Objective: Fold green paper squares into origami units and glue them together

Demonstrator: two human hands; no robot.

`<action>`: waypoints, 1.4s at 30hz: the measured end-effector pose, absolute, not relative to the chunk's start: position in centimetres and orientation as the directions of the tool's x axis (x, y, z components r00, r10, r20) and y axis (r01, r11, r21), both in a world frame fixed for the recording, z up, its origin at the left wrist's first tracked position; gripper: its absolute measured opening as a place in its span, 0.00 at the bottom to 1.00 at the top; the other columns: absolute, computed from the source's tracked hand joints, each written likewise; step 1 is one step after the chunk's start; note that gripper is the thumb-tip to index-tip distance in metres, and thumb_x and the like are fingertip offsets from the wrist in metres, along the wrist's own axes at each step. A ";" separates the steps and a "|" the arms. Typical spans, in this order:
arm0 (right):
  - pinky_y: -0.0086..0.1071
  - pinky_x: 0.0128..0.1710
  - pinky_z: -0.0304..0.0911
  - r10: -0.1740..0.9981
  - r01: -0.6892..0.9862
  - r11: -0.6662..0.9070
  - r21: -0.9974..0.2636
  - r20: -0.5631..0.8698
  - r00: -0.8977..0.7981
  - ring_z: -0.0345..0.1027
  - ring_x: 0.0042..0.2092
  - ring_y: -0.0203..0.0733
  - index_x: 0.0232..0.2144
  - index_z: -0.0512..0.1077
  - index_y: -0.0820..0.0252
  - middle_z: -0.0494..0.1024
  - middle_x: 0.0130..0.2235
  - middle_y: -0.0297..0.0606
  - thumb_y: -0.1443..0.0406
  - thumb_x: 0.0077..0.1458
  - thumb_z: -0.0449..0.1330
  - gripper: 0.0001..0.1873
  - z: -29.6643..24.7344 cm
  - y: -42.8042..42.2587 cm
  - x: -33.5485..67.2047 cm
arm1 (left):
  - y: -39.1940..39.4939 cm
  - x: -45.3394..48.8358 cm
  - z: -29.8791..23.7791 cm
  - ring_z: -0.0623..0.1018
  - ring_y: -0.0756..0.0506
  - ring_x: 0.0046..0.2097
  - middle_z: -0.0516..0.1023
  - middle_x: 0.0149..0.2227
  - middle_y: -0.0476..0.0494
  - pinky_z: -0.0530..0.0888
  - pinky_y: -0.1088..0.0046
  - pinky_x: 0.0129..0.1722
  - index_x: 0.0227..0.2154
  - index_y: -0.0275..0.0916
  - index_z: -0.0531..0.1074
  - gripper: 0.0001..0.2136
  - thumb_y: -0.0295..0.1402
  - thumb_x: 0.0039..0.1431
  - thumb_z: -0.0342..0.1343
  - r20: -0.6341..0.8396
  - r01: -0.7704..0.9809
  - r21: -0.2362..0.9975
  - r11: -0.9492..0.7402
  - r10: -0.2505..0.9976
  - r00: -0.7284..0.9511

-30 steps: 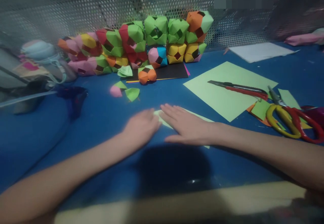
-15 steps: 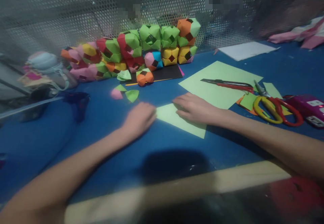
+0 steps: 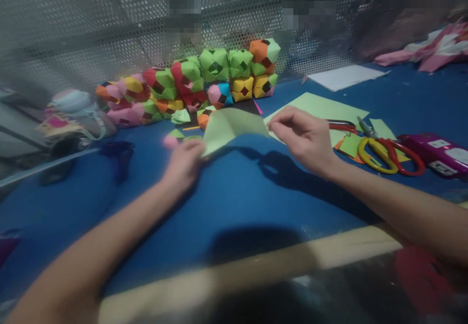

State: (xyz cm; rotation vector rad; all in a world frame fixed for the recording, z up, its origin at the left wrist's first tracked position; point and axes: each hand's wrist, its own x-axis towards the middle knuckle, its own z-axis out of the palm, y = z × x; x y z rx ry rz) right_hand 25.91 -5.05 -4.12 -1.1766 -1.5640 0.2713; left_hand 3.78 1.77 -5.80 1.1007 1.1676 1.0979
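Observation:
A light green paper sheet (image 3: 230,126) is lifted off the blue table (image 3: 237,197), held between both hands. My left hand (image 3: 183,165) is closed on its lower left corner. My right hand (image 3: 305,138) pinches its upper right corner, fingers pressed together. The sheet hangs tilted above the table and casts a shadow beneath it.
A row of folded paper cubes (image 3: 204,82) stands against the perforated metal screen (image 3: 146,26) at the back. A larger green sheet (image 3: 321,107), a red utility knife (image 3: 340,127), yellow and red scissors (image 3: 387,153) and a magenta box (image 3: 435,151) lie at right. Small folded pieces (image 3: 175,136) lie nearby.
The green sheet lay flat under my hands before; now both hands have pinched its corners and raised it off the table.

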 end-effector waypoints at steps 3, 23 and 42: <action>0.32 0.28 0.61 0.957 0.417 0.288 -0.862 0.274 -0.094 0.64 0.27 0.35 0.26 0.72 0.61 0.73 0.26 0.35 0.60 0.53 0.57 0.10 -4.8 -5.5 24.4 | 0.8 4.5 -5.8 0.72 0.53 0.27 0.70 0.24 0.51 0.70 0.77 0.28 0.21 0.35 0.68 0.06 0.22 0.40 0.60 -0.203 -0.227 0.947 0.226 0.972 0.119; 0.35 0.35 0.50 0.449 0.683 0.712 0.165 0.641 -0.623 0.62 0.37 0.40 0.33 0.74 0.56 0.78 0.36 0.38 0.71 0.61 0.47 0.16 -9.0 -3.7 25.9 | 1.2 1.7 -7.5 0.73 0.45 0.41 0.76 0.38 0.39 0.69 0.65 0.42 0.32 0.39 0.74 0.05 0.31 0.54 0.54 0.454 0.302 0.330 -0.895 0.430 0.780; 0.36 0.35 0.45 0.790 0.798 0.589 -0.126 0.296 -0.537 0.59 0.35 0.41 0.28 0.76 0.62 0.75 0.34 0.43 0.67 0.57 0.52 0.13 -8.7 -5.9 25.0 | 0.2 2.6 -6.8 0.74 0.46 0.35 0.78 0.32 0.43 0.69 0.72 0.37 0.31 0.39 0.76 0.06 0.31 0.52 0.54 0.050 0.412 0.649 -0.640 0.576 0.816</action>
